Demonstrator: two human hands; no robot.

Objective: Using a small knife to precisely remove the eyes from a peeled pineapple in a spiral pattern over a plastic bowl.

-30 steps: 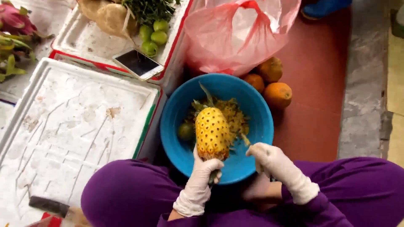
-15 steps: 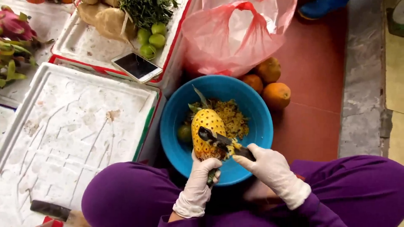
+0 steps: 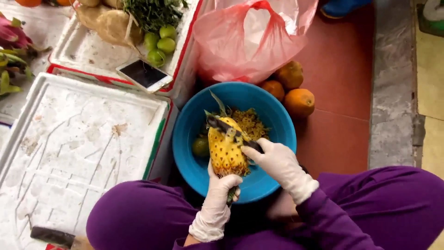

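White foam tray (image 3: 69, 153), scored and stained, fills the left of the view; a second foam tray (image 3: 92, 51) behind it carries green limes (image 3: 159, 41), leafy herbs (image 3: 150, 11), pale root vegetables (image 3: 108, 25) and a phone (image 3: 144, 75) lying at its near edge. A pink plastic bag (image 3: 252, 39) slumps on the red floor (image 3: 342, 88), with 3 oranges (image 3: 299, 102) just beside it. The blue basin (image 3: 194, 125) sits between the person's purple-clad knees and holds peel scraps (image 3: 252, 122) and a small green fruit (image 3: 200, 146).

The pineapple (image 3: 226, 153), mostly peeled and yellow, stands tilted over the basin. The left hand (image 3: 217, 203), gloved, is clenched around its lower end from below. The right hand (image 3: 277, 164), also gloved, is closed on the handle of a dark knife (image 3: 229, 132), whose blade lies across the upper face of the fruit.

Risks, as judged from this view: the peeled flesh is probably wet, so the fruit may twist in the left hand's grip and drop into the scraps. The blade lies above the supporting fingers; a slip down the fruit could bring the edge toward the left glove. The phone, near the basin, could catch juice.
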